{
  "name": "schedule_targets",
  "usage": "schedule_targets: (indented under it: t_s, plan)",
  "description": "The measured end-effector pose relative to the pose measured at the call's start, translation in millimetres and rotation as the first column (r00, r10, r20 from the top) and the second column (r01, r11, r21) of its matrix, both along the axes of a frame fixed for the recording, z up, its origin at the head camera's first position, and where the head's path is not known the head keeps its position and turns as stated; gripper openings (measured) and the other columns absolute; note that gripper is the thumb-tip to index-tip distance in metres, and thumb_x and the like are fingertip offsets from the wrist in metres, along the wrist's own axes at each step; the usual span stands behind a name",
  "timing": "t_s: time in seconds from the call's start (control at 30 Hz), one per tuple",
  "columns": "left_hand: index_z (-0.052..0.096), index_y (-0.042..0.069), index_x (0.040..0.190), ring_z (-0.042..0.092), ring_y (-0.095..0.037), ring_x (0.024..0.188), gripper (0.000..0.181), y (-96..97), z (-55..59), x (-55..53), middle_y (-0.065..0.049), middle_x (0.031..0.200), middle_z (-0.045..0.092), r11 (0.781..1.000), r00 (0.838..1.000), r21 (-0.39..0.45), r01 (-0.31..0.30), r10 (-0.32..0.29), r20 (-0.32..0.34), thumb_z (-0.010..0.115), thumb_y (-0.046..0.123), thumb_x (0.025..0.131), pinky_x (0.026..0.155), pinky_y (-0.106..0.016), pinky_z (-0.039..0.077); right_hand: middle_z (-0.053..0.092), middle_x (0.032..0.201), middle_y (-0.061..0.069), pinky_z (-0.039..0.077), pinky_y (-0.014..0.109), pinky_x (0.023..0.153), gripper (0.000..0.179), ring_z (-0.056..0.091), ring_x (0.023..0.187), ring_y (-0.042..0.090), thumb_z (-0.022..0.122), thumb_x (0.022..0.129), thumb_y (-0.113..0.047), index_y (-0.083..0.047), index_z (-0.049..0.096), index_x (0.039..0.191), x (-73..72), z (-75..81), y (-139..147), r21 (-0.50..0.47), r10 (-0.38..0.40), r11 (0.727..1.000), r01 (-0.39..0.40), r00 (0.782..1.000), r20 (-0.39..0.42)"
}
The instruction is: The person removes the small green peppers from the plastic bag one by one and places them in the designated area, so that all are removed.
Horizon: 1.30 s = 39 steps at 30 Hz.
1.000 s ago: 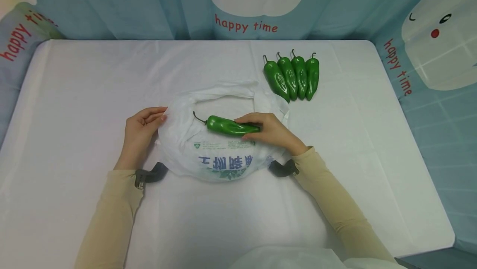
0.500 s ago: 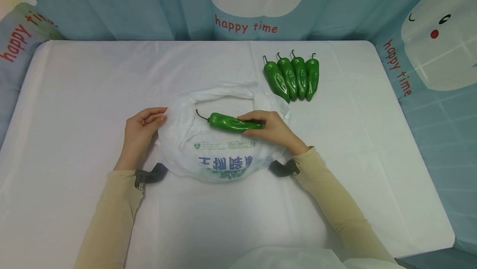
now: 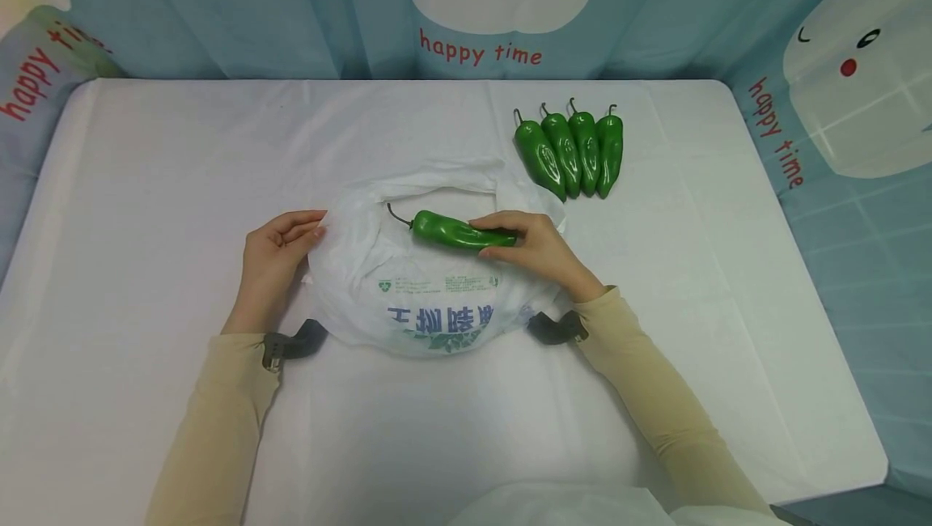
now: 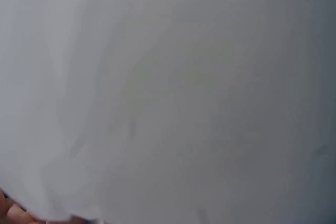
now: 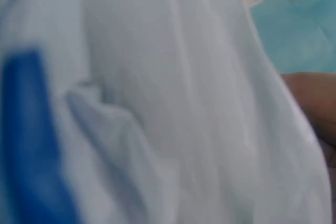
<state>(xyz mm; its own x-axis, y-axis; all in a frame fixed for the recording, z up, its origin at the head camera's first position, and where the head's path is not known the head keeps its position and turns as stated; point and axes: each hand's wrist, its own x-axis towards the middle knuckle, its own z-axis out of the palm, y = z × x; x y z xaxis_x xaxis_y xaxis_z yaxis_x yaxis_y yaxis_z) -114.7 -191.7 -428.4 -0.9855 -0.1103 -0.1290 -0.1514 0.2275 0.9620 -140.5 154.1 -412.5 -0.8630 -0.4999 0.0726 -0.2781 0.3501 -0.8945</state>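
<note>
A white plastic bag (image 3: 437, 328) with blue and green print lies at the middle of the table, its mouth spread. My left hand (image 3: 273, 263) pinches the bag's left edge between thumb and fingers. Over the bag's mouth, my right hand (image 3: 535, 249) grips a glossy green chili pepper (image 3: 451, 231) by its tapered end; the curved stem points left. In the left wrist view the bag (image 4: 184, 103) fills nearly everything, with a few fingertips at the lower left corner. The bag (image 5: 210, 114) also covers most of the right wrist view, partly hiding my right hand (image 5: 312, 103).
Several green chili peppers (image 3: 571, 150) lie side by side behind the bag's right corner, stems toward the far edge. The white-covered table (image 3: 182, 154) ends at a blue printed curtain (image 3: 306, 16). Dark wrist mounts (image 3: 297, 340) sit near the bag's lower sides.
My right hand has shifted slightly right and away from me with the chili pepper, which now sits nearer the far side of the bag's mouth. My left hand has stayed in place.
</note>
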Motion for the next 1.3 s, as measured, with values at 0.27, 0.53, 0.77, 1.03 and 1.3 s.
schedule_targets:
  t_s: [0.27,0.53,0.77,1.03,1.3]
  plan:
    - [0.064,0.001,0.116,0.062,0.000,0.091,0.033,-0.1,0.1,0.3,0.016,0.091,0.069,1.000,1.000,0.011,-0.005,0.005,0.002,0.068,0.020,0.089,0.076,-0.011,0.045,0.065,0.115,0.010,0.042,0.032,0.095,0.040,0.058,0.108,0.020,0.077,0.077,-0.003,-0.002,0.067,0.115,-1.0,0.9,1.7,-0.020,-0.040,0.999,0.040,0.999,-0.025]
    - [0.064,0.001,0.116,0.062,0.000,0.092,0.034,-0.5,0.0,0.4,0.015,0.092,0.069,1.000,1.000,0.020,-0.003,0.003,0.002,0.068,0.021,0.089,0.077,-0.011,0.045,0.063,0.118,0.015,0.041,0.033,0.098,0.042,0.056,0.113,0.026,0.077,0.075,0.002,0.003,0.065,0.115,-1.1,1.6,2.7,-0.052,-0.068,0.996,0.066,0.997,-0.027]
    - [0.065,0.002,0.116,0.062,-0.001,0.093,0.033,-0.7,-1.1,-0.4,0.016,0.090,0.070,0.999,1.000,0.033,-0.007,0.006,0.007,0.068,0.021,0.088,0.077,-0.011,0.045,0.064,0.116,0.013,0.042,0.030,0.097,0.040,0.057,0.113,0.023,0.077,0.076,0.000,0.001,0.066,0.115,-3.5,1.2,5.7,-0.077,-0.089,0.993,0.086,0.995,-0.038]
    - [0.065,0.003,0.117,0.061,-0.001,0.094,0.034,-0.7,-1.6,-0.9,0.016,0.093,0.069,1.000,1.000,0.015,-0.005,0.005,0.019,0.068,0.022,0.089,0.076,-0.012,0.045,0.064,0.116,0.016,0.043,0.030,0.095,0.039,0.057,0.112,0.022,0.075,0.076,0.003,0.004,0.065,0.114,-5.6,-0.1,8.0,-0.145,-0.102,0.984,0.098,0.995,-0.020]
    - [0.064,0.004,0.118,0.061,0.000,0.096,0.035,-0.7,-1.4,-0.5,0.016,0.093,0.069,1.000,1.000,0.007,-0.005,0.005,0.025,0.068,0.022,0.089,0.077,-0.012,0.045,0.063,0.118,0.017,0.042,0.030,0.097,0.039,0.056,0.114,0.022,0.075,0.077,0.003,0.004,0.065,0.115,-6.0,2.0,8.4,-0.153,-0.146,0.977,0.147,0.989,0.020]
